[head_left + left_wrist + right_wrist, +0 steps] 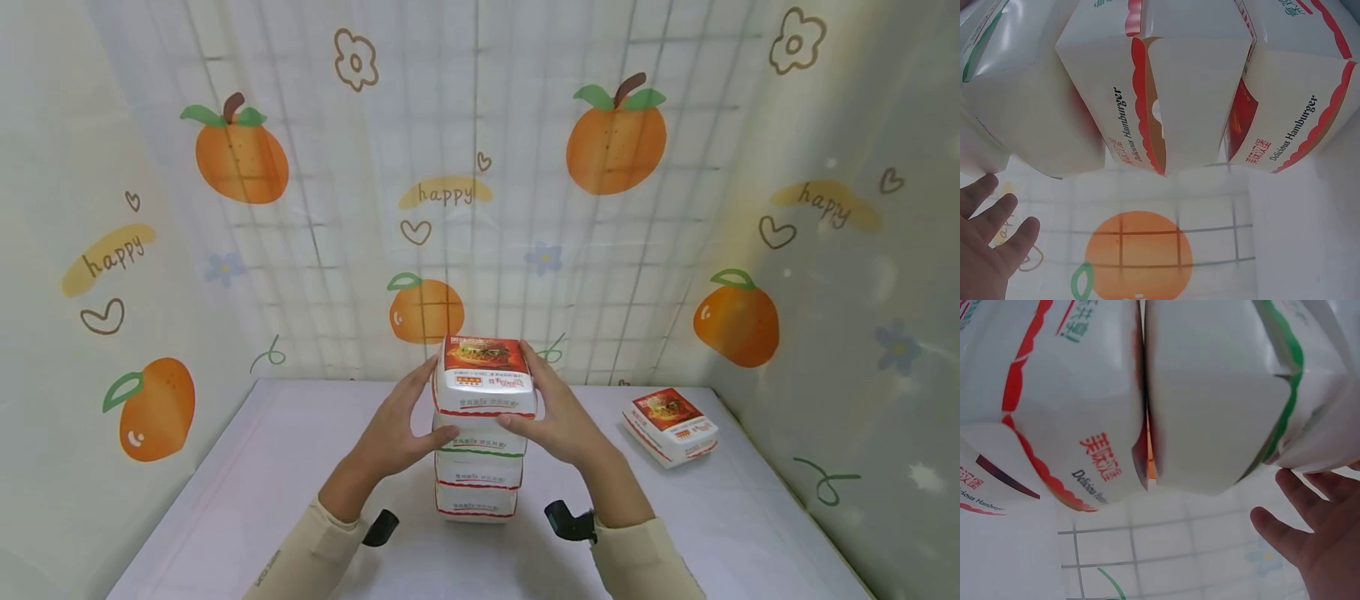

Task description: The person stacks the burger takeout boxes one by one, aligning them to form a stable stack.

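Several white paper hamburger boxes stand in a stack near the middle of the table. The top hamburger box [487, 379] has a red burger picture on its lid and a red scalloped edge. Under it sits a green-edged box [480, 443], above red-edged boxes [477, 502]. My left hand [397, 421] rests against the left side of the top box, thumb across the front. My right hand [566, 421] mirrors it on the right side. Spread, nearly straight fingers show on the left hand [991, 250] and right hand [1329, 544] in the wrist views, fingertips right at the box edge.
Another hamburger box [670, 427] lies apart on the right of the white table [315, 450]. Behind the table hangs a curtain [517, 250] printed with oranges, with a wire grid showing through. Curtain also closes off both sides.
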A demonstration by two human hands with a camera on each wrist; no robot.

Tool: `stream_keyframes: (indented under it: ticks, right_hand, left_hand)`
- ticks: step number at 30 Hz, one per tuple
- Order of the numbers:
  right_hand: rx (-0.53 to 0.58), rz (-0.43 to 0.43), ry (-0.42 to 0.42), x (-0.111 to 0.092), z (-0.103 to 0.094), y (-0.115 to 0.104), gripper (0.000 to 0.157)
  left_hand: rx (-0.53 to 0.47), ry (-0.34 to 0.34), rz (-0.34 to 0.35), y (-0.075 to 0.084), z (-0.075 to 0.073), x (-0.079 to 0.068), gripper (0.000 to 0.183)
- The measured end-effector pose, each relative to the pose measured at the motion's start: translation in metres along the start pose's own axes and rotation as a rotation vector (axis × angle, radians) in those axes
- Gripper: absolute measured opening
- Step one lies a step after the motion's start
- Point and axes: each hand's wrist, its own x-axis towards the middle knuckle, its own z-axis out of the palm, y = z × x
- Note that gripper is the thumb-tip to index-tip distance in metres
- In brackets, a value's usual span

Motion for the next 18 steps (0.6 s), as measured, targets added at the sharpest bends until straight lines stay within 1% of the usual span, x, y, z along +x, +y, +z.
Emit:
stream_keyframes:
  ticks: [5, 10, 18]
  right_hand:
    - [0.008, -0.003, 0.002, -0.0002, 0.0007, -0.0027, 0.104]
    - [-0.011, 0.0, 0.001, -0.0001, 0.0006, -0.0034, 0.104]
    - [-0.016, 0.022, 0.001, -0.0011, 0.0011, -0.003, 0.106]
  left_hand:
    - [-0.004, 0.004, -0.004, -0.0004, 0.0, -0.0008, 0.093]
    - [-0.013, 0.004, -0.012, -0.0001, -0.0002, -0.0013, 0.093]
    - [-0.013, 0.001, -0.024, 0.0, 0.0012, -0.0018, 0.092]
